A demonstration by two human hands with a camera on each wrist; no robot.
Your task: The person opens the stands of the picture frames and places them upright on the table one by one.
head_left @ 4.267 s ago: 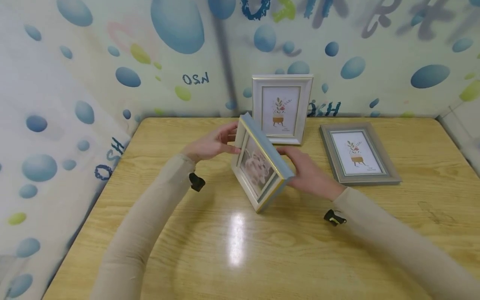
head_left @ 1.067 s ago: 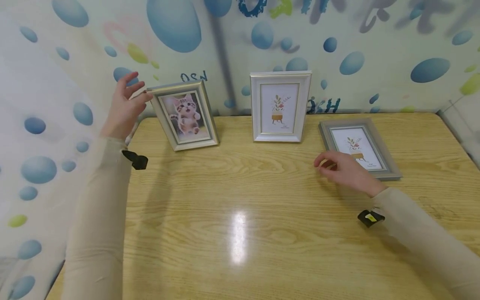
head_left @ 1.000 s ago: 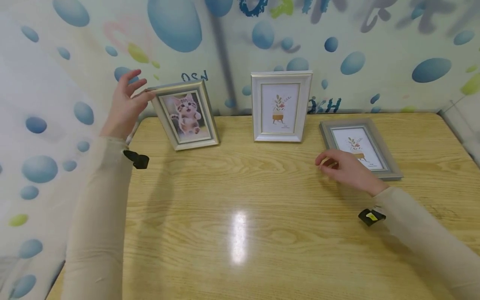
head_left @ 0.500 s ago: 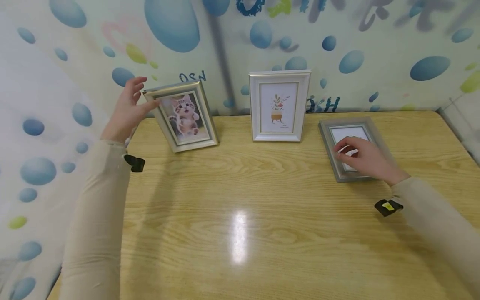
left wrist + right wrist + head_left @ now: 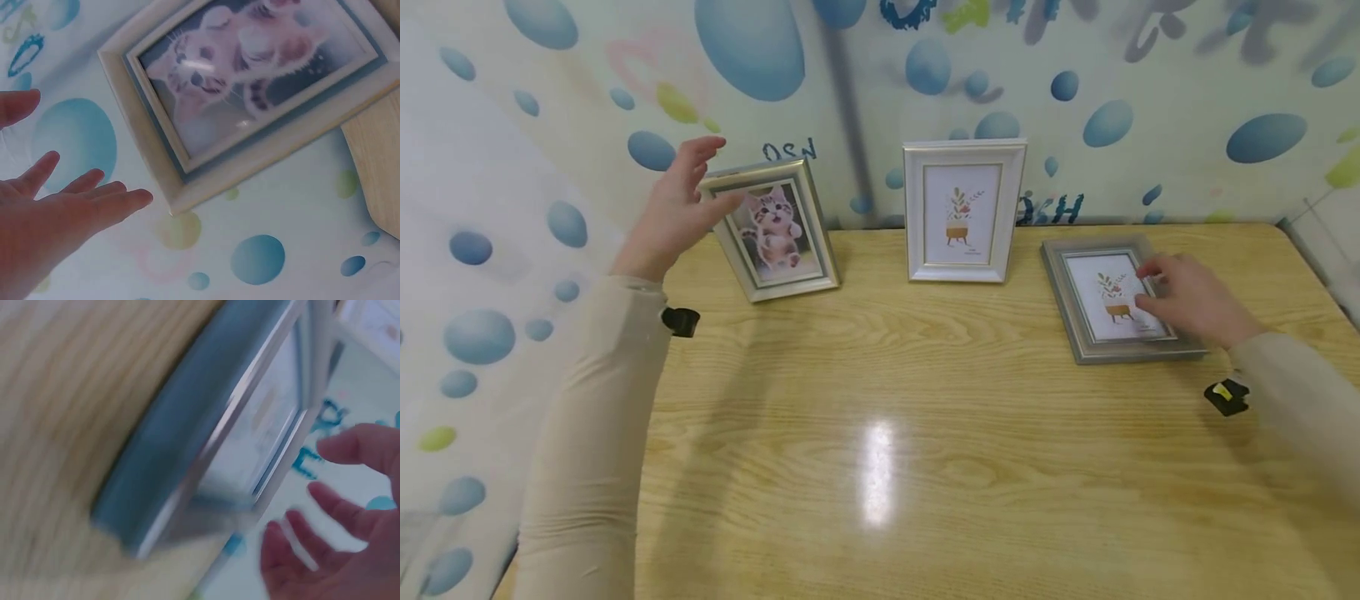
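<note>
A picture frame with a kitten photo [image 5: 772, 232] stands leaning at the back left of the table. My left hand [image 5: 673, 208] is at its upper left corner, thumb overlapping the frame in the head view; in the left wrist view the fingers are spread, apart from the frame's corner. On the right, a grey picture frame [image 5: 1071, 321] with a potted plant print lies face up. My right hand [image 5: 1198, 296] hovers over its right side, fingers loosely bent and holding nothing; the right wrist view shows the hand [image 5: 337, 531] beside the frame's raised edge [image 5: 187, 444].
A white picture frame [image 5: 913, 217] with the same plant print stands upright at the back middle, close to the patterned wall [image 5: 880, 83]. The wooden table [image 5: 925, 433] ends at this wall. Black straps sit on both wrists.
Over four seconds, the kitten frame went from both hands to standing at back left. Lately my right hand has moved right across the grey frame; my left hand shifted slightly right.
</note>
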